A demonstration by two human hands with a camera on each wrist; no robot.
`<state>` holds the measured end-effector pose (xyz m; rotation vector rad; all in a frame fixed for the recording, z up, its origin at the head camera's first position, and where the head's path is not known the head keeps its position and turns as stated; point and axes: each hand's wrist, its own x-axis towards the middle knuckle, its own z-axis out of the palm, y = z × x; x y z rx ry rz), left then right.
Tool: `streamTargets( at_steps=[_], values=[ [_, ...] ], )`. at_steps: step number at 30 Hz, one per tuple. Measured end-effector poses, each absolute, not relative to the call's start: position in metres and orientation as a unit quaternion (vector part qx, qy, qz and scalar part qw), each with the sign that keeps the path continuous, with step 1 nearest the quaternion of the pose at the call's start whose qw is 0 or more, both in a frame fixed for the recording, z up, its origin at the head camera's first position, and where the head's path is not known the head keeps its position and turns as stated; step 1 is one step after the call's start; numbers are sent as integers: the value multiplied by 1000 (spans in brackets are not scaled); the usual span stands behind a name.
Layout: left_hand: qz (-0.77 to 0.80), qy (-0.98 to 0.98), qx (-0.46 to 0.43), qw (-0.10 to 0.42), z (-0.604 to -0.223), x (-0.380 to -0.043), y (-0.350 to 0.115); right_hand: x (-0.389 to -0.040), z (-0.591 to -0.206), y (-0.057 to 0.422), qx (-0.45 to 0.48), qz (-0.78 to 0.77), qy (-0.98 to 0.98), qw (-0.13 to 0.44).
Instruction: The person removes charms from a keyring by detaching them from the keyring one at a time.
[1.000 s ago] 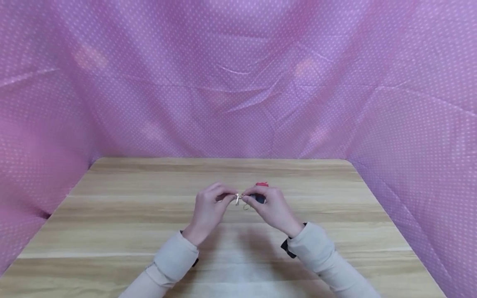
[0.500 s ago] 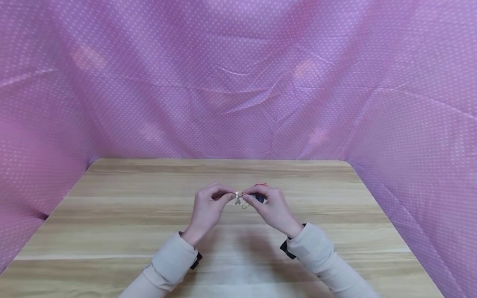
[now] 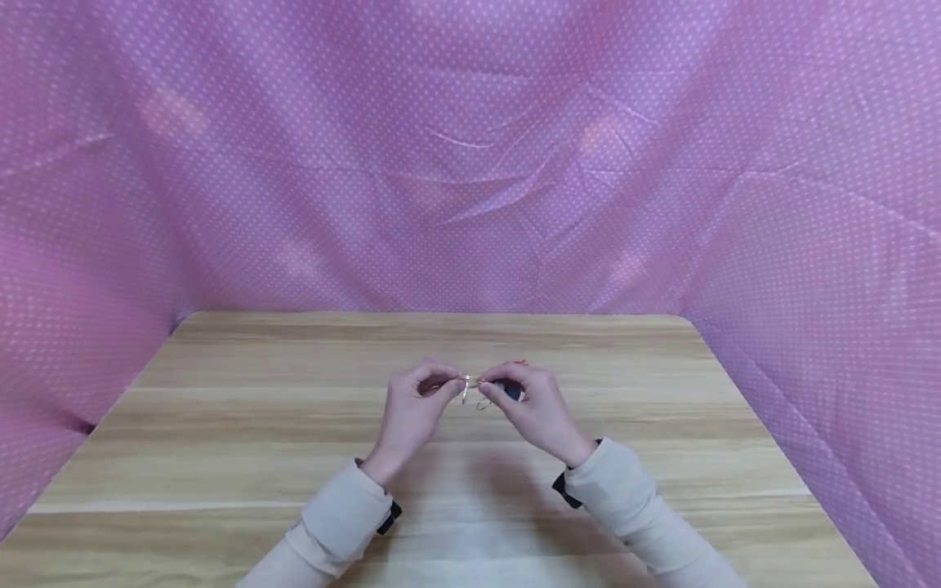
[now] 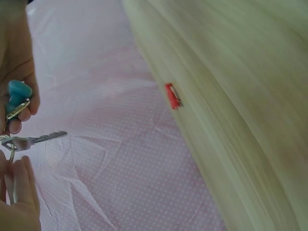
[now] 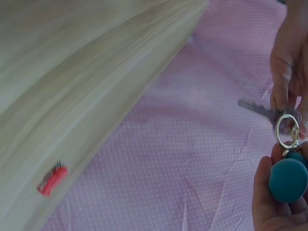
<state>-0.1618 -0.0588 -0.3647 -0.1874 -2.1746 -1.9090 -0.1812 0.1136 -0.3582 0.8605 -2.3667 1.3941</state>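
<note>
In the head view, my left hand (image 3: 416, 411) and right hand (image 3: 535, 408) meet fingertip to fingertip above the table. Between them is a metal key (image 4: 41, 139), strung on a key ring (image 4: 11, 153) that my left fingers pinch. My right hand holds a teal keychain fob (image 5: 288, 180), rounded, with a gold-coloured ring (image 5: 287, 131) and clasp attached. The key's head overlaps this ring in the right wrist view, and whether they are linked I cannot tell. My right hand hides most of the fob in the head view.
A small red object (image 5: 53, 179) with a metal-looking part lies on the table beyond my right hand; its kind is unclear. The wood-grain table (image 3: 294, 474) is enclosed at the back and sides by pink dotted cloth (image 3: 470, 204).
Between my fingertips the key has turned, showing its flat side half a second ago and now a thin edge. Both hands stay almost where they were, still pinching.
</note>
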Motion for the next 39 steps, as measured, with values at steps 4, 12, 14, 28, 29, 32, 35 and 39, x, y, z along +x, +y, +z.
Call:
streamTargets(
  at_steps=[4, 12, 14, 28, 29, 32, 35, 39],
  values=[
    [-640, -753, -82, 134, -369, -162, -58, -181, -358, 115, 314, 445, -825, 150],
    [-517, -813, -159, 215, -368, -158, -58, -180, -358, 117, 343, 396, -835, 167],
    [-473, -829, -175, 242, -368, -157, -58, -180, -359, 117, 348, 390, -836, 168],
    [-468, -816, -191, 282, -368, -155, -62, -179, -364, 118, 350, 423, -820, 162],
    [-476, -811, -191, 280, -367, -155, -63, -179, -364, 118, 350, 427, -817, 166],
    [-505, -799, -182, 269, -366, -156, -64, -180, -364, 117, 346, 440, -811, 169],
    [-541, -789, -155, 247, -366, -157, -65, -180, -364, 116, 336, 460, -807, 155],
    [-588, -775, -112, 205, -365, -157, -65, -181, -362, 114, 324, 482, -803, 133]
  ],
)
